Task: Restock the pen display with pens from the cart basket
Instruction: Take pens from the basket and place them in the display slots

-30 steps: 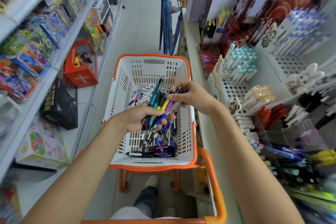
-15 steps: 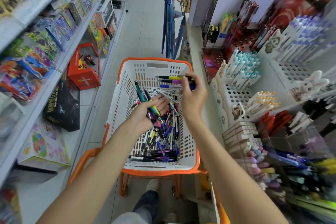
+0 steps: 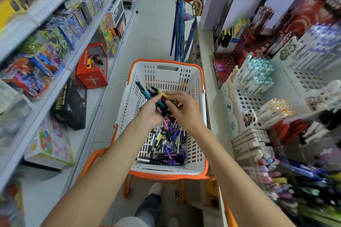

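Note:
A white cart basket [image 3: 199,94] with an orange rim stands in the aisle centre, and several loose pens [image 3: 169,143] lie on its bottom. Over the basket, my left hand [image 3: 150,111] grips a bunch of pens [image 3: 147,91] that fan up and to the left. My right hand [image 3: 181,109] is right beside it, its fingers curled onto the same bunch at a yellow pen [image 3: 163,94]. The pen display [image 3: 258,86] of white holed racks stands on the shelf to the right.
Toy shelves [image 3: 55,61] line the left side. An orange cart frame [image 3: 88,162] carries the basket. Umbrellas [image 3: 181,29] hang beyond the basket. Clear bins of coloured pens [image 3: 302,175] fill the lower right. Open tiled floor [image 3: 155,29] runs ahead.
My right hand came back down from the basket's far right, where it held a few pens apart, and now meets my left hand's bunch. The view has tilted slightly.

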Available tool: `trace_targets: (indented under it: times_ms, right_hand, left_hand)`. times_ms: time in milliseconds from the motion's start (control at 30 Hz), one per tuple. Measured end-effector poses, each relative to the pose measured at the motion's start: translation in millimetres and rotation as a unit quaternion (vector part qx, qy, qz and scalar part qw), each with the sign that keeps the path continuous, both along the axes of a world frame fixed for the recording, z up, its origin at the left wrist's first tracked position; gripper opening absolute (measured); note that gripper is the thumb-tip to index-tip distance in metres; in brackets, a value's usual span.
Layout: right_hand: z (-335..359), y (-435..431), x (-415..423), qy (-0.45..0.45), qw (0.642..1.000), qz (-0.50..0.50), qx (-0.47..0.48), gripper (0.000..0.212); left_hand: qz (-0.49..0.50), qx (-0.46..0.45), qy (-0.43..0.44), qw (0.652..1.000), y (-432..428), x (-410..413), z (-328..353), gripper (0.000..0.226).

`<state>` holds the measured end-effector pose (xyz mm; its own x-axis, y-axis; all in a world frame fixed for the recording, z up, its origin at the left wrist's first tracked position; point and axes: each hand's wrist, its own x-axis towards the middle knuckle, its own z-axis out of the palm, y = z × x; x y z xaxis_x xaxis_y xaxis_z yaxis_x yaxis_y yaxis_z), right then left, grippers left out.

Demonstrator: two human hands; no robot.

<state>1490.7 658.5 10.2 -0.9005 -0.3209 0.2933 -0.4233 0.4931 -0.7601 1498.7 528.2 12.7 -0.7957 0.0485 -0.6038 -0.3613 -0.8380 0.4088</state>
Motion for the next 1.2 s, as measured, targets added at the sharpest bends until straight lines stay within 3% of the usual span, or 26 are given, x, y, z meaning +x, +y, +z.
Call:
trace_targets:
  times_ms: [133,267,333,500,667,833,1000,1100,1200]
  right_hand:
    - [8.8,3.2,1.3,-0.021,0.999,0.026,0.032,0.019]
    - [23.8,11.0,-4.3,-0.106,0.987,-0.071,-0.095,0.019]
    - [30.8,16.0,-13.6,-0.155,0.978,-0.073,-0.119,0.021]
    - [48.5,15.4,-21.1,-0.294,0.951,0.049,-0.083,0.028]
    - [50.4,10.7,-21.2,-0.384,0.903,0.137,-0.133,0.034]
    - [52.5,6.7,-17.3,-0.366,0.913,0.124,-0.128,0.015]
    - [48.8,11.9,-23.0,-0.353,0.919,0.129,-0.121,0.020]
    - [52.2,11.0,-24.7,-0.320,0.929,0.154,-0.106,0.008]
    - [46.0,13.0,-31.8,-0.268,0.943,0.047,-0.192,0.018]
  left_hand:
    - [-0.014,-0.015,0.029,0.999,-6.4,5.7,-3.4,0.014]
    - [-0.115,-0.050,0.108,0.986,-23.0,16.0,-6.9,0.025]
    - [-0.185,-0.040,0.138,0.972,-30.6,22.1,-7.1,0.025]
    - [-0.312,-0.058,0.203,0.926,-38.6,33.3,-5.3,0.059]
    - [-0.346,-0.057,0.203,0.914,-41.4,34.9,-2.2,0.051]
    - [-0.376,-0.044,0.184,0.907,-39.7,35.1,-2.4,0.052]
    - [-0.393,-0.026,0.172,0.903,-36.5,31.7,-5.1,0.052]
    - [-0.399,-0.064,0.165,0.900,-31.2,30.4,-3.4,0.057]
    - [-0.386,-0.073,0.168,0.904,-27.7,27.7,-6.5,0.058]
